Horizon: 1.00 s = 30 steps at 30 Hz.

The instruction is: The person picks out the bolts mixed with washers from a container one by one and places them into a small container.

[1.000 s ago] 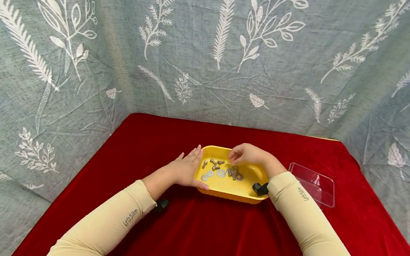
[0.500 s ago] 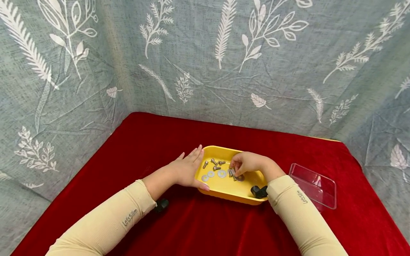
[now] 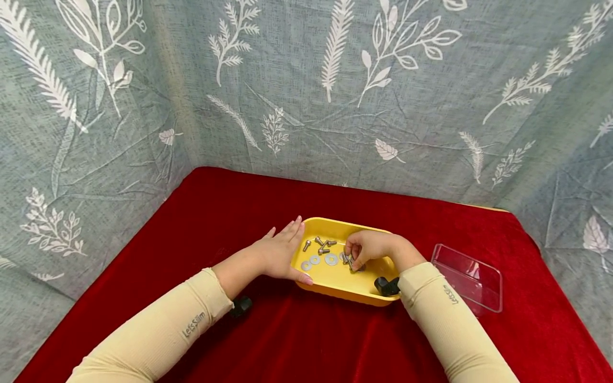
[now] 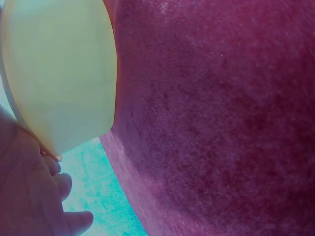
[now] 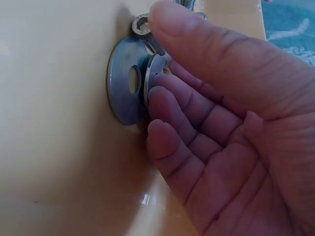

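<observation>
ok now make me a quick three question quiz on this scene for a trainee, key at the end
1. Which hand reaches in among the bolts in the yellow tray?
2. True or false: the clear box sits inside the yellow tray.
3. What else lies in the tray with the bolts: a) coins, b) washers, c) keys?

Key: 1. The right hand. 2. False; it lies on the red cloth. 3. b, washers.

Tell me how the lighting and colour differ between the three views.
Head view: bright, fairly even, with the screws distinguishable in the yellow tray; left wrist view: hazy, colour-cast, the red cloth turned purplish and the left hand shadowed; right wrist view: dim, with a glint on the tray near the right hand and a soft shadow below the large washer.
</observation>
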Each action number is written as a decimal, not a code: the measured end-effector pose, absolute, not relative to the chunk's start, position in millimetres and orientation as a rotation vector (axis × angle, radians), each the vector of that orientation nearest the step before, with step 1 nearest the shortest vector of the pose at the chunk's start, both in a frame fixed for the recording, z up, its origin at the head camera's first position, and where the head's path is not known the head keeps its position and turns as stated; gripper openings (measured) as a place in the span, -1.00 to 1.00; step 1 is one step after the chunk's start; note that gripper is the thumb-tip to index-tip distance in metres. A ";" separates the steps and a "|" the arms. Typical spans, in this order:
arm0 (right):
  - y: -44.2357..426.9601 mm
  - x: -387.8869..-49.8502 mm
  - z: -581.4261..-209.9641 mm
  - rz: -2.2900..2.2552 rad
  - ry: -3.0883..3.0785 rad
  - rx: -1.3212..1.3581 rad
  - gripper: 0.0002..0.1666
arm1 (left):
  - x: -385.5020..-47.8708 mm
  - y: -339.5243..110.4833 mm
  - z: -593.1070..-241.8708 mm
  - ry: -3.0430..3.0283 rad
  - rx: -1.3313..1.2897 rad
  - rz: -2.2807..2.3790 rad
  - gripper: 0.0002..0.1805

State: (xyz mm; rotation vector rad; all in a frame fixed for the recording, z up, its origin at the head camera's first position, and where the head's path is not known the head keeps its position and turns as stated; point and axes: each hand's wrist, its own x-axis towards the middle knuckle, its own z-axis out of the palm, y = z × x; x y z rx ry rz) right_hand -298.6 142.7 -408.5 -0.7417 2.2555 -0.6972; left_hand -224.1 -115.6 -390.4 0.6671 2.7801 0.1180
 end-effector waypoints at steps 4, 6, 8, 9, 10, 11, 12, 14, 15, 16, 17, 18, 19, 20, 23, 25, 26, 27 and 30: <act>142.3 -297.7 -408.2 -0.656 2.271 -0.777 -0.62 | -224.6 -115.8 -391.2 2.782 0.672 0.118 0.42; 141.4 -297.1 -407.8 -0.624 2.287 -0.804 -0.63 | -224.9 -116.3 -391.9 2.788 0.676 0.111 0.42; 140.2 -296.3 -407.5 -0.594 2.303 -0.822 -0.64 | -225.1 -116.6 -392.3 2.790 0.673 0.097 0.43; 139.4 -295.8 -407.2 -0.580 2.310 -0.831 -0.64 | -225.4 -116.8 -392.9 2.791 0.671 0.087 0.43; 138.7 -295.2 -406.9 -0.569 2.317 -0.838 -0.66 | -225.3 -117.0 -393.1 2.792 0.670 0.082 0.44; 138.0 -294.8 -406.8 -0.564 2.320 -0.842 -0.67 | -225.4 -117.2 -393.3 2.791 0.673 0.084 0.44; 137.5 -294.5 -406.6 -0.559 2.324 -0.845 -0.68 | -225.5 -117.3 -393.3 2.790 0.671 0.084 0.44; 136.9 -293.8 -406.2 -0.553 2.329 -0.851 -0.71 | -225.4 -117.4 -393.1 2.789 0.679 0.086 0.44; 136.9 -293.7 -406.2 -0.552 2.330 -0.858 -0.72 | -225.3 -117.5 -393.0 2.789 0.684 0.094 0.44; 136.9 -293.8 -406.1 -0.553 2.329 -0.861 -0.73 | -225.0 -117.5 -392.4 2.788 0.687 0.103 0.44; 137.1 -294.0 -406.2 -0.556 2.326 -0.861 -0.74 | -224.9 -117.5 -392.1 2.789 0.692 0.108 0.44; 137.2 -294.0 -406.0 -0.556 2.326 -0.862 -0.75 | -224.7 -117.5 -391.8 2.790 0.694 0.110 0.44; 137.5 -294.0 -405.9 -0.561 2.324 -0.863 -0.76 | -224.6 -117.6 -391.6 2.790 0.697 0.112 0.44; 137.6 -294.1 -406.0 -0.566 2.322 -0.859 -0.77 | -224.6 -117.5 -391.3 2.788 0.695 0.111 0.45; 138.3 -294.5 -406.9 -0.580 2.322 -0.851 -0.78 | -224.7 -117.4 -391.1 2.787 0.693 0.117 0.45; 138.7 -294.8 -407.4 -0.584 2.325 -0.850 -0.79 | -224.8 -117.2 -391.2 2.785 0.690 0.120 0.44; 139.0 -295.0 -407.8 -0.588 2.325 -0.854 -0.79 | -224.8 -117.0 -391.2 2.784 0.688 0.125 0.44; 139.3 -295.3 -408.0 -0.591 2.325 -0.858 -0.79 | -224.8 -116.9 -391.3 2.785 0.687 0.125 0.44; 140.3 -296.0 -408.4 -0.609 2.316 -0.853 -0.81 | -224.9 -116.6 -392.0 2.786 0.688 0.126 0.43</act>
